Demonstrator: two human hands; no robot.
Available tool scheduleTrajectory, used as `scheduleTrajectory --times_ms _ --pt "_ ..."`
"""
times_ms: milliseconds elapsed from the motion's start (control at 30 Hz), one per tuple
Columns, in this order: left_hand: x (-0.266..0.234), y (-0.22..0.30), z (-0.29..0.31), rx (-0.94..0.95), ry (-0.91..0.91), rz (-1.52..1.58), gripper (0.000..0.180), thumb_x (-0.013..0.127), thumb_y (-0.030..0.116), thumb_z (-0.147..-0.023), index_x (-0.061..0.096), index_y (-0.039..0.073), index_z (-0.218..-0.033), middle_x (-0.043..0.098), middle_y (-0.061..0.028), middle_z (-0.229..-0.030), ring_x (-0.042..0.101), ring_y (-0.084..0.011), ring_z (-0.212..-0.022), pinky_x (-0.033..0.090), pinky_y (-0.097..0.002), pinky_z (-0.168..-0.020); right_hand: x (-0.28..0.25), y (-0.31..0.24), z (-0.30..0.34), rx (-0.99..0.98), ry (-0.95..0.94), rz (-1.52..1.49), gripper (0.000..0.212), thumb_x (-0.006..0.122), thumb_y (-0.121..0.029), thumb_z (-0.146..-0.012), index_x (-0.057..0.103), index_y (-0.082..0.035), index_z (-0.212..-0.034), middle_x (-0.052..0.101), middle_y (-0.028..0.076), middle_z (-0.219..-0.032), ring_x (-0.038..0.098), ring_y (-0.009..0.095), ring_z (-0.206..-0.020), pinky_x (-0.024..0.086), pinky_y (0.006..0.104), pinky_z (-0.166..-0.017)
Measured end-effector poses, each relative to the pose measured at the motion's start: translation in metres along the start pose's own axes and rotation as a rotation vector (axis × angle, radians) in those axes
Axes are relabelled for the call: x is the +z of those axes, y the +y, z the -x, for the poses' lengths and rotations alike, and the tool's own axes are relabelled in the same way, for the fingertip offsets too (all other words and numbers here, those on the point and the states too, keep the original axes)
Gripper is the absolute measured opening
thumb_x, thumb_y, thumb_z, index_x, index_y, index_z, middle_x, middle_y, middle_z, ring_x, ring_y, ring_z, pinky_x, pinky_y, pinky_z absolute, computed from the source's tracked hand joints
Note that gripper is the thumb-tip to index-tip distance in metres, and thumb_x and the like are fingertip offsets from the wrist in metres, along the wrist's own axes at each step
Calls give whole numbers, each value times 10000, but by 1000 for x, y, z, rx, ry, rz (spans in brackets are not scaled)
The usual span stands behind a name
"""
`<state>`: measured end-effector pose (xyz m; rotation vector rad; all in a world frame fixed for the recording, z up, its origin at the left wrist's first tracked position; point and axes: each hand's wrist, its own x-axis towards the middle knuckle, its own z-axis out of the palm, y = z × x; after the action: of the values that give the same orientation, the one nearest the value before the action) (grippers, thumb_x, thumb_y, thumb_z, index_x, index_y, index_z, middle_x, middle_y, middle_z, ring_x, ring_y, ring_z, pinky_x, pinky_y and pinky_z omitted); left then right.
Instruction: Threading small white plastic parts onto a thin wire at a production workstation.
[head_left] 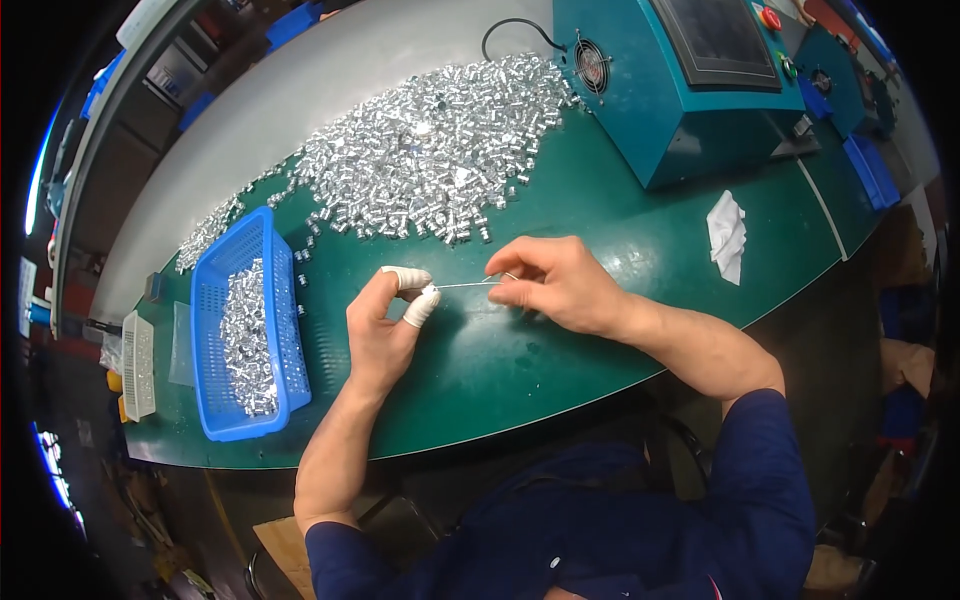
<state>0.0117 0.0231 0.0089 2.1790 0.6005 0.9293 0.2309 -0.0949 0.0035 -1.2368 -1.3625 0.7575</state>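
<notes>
My left hand [380, 325] wears pale covers on thumb and forefinger. Those two fingertips pinch a small bright metal part [431, 289], mostly hidden by them. From there a thin pale rod [465, 285] runs across to my right hand [560, 285], which grips its other end between thumb and fingers. The rod's tip meets the small part; whether it sits inside cannot be made out. Both hands are held above the green tabletop [480, 385]. Behind them spreads a large heap of small silvery cylindrical metal parts [430, 150].
Left of my left hand stands a blue plastic basket [210, 330] partly filled with similar parts. Beyond it is a small white basket [140, 365]. A teal machine [660, 130] with a screen occupies the far right. A crumpled white cloth [727, 237] lies on the right.
</notes>
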Motion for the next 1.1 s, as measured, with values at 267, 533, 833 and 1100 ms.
scheduleTrajectory --times_ms 267,533,833,1100 --pt "-3 -2 -3 139 -14 -143 146 758 -17 -827 650 -16 -925 677 -87 -882 649 -173 -809 515 -290 -765 -5 5 -8 438 -168 -299 219 608 -215 -1010 672 -20 -934 651 28 -685 620 105 -561 473 240 -484" --pt "-34 -33 -15 -119 259 -20 157 728 9 -897 684 -11 -1047 726 -56 -980 674 -118 -900 537 -269 -841 -28 -5 -15 407 45 -303 292 586 -270 -1031 642 -41 -858 597 -11 -636 571 65 -512 422 194 -452" --pt "-9 -9 -6 41 32 -149 206 759 -19 -822 713 10 -1020 723 -124 -1083 685 -245 -1041 533 -346 -914 -21 -8 -7 325 58 -261 277 584 -250 -1034 657 -22 -895 629 3 -669 601 63 -558 431 197 -478" --pt "-11 -25 -5 80 -74 -404 241 803 7 -743 712 33 -964 669 -109 -1226 579 -349 -1223 484 -424 -1012 -16 -13 -5 328 12 -216 239 626 -232 -1013 675 -7 -948 661 25 -730 641 84 -632 471 218 -529"
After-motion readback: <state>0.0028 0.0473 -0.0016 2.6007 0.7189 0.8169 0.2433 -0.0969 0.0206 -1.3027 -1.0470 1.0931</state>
